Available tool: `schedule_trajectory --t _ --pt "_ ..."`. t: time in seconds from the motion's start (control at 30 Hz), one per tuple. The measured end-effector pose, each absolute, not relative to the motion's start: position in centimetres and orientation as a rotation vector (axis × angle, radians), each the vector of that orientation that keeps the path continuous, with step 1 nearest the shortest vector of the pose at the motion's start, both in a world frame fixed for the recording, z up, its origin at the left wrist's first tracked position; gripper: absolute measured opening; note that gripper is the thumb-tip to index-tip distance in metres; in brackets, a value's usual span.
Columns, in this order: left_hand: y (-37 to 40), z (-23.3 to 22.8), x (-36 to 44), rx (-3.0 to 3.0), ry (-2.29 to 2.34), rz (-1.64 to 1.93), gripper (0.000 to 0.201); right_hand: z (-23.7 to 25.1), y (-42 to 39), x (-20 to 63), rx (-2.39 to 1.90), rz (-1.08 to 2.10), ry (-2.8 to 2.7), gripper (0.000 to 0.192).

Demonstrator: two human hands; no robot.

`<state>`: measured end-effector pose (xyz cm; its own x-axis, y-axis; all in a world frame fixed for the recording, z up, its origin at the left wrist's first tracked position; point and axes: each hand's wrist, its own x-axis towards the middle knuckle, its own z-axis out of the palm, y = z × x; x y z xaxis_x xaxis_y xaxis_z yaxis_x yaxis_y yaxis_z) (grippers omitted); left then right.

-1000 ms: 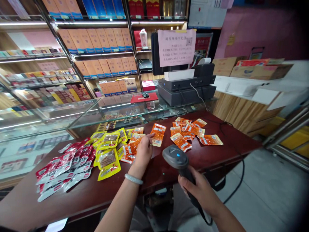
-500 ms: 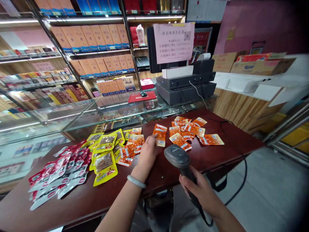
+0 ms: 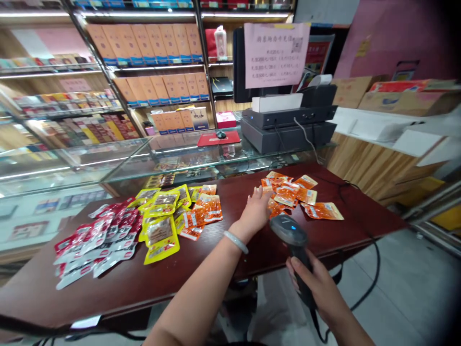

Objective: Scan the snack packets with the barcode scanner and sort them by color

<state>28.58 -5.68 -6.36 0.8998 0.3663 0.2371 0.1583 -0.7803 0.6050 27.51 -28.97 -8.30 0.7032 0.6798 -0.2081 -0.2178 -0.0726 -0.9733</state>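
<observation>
My left hand [image 3: 255, 212], with a pale bangle on the wrist, reaches over the dark red tabletop to the left edge of a pile of orange snack packets [image 3: 287, 193]. Its fingers are spread and touch or nearly touch the nearest packets; the fingertips partly cover them. My right hand [image 3: 312, 278] is wrapped around the handle of a black barcode scanner [image 3: 289, 230]. The scanner's head, showing a small blue light, is just right of my left hand. To the left lie more orange packets [image 3: 209, 207], overlapping yellow snack packets [image 3: 160, 233].
Red and silver packets [image 3: 104, 238] lie at the left of the table [image 3: 201, 262]. Behind stand a glass counter [image 3: 173, 158], a mouse on a red mat [image 3: 205, 139], and a monitor with a pink sign [image 3: 276, 57] above a cash drawer [image 3: 284, 137]. The scanner's cable [image 3: 376, 269] loops at the right.
My left hand has moved right, from a single orange packet mid-table to the right-hand pile; that packet is gone from its former spot. The scanner shifts slightly right, its light now blue.
</observation>
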Motion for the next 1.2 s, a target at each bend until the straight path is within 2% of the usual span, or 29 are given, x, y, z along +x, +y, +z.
schedule_trajectory --t 0.27,0.47,0.63,0.77,0.93,1.2 --pt "0.8 -5.5 15.6 2.793 1.126 0.435 0.063 -9.1 -27.0 26.3 -1.405 0.908 -0.47 0.051" --pt "3.4 -5.6 13.8 2.827 1.482 0.376 0.058 -8.2 -25.7 24.9 -1.391 0.963 -0.554 0.055" --pt "3.2 -6.3 15.4 2.887 1.4 0.433 0.06 -7.7 -25.8 24.5 -1.42 0.945 -0.606 0.058" --pt "2.6 -6.3 16.4 2.945 1.213 0.445 0.048 -7.7 -26.1 24.7 -1.429 0.929 -0.595 0.059" --pt "0.4 -5.3 17.4 2.903 1.057 0.461 0.022 -7.2 -26.3 25.3 -1.422 0.9 -0.622 0.054" --pt "-2.5 -6.3 19.1 2.425 0.952 0.427 0.027 -5.5 -25.5 26.3 -1.33 0.763 -0.58 0.044"
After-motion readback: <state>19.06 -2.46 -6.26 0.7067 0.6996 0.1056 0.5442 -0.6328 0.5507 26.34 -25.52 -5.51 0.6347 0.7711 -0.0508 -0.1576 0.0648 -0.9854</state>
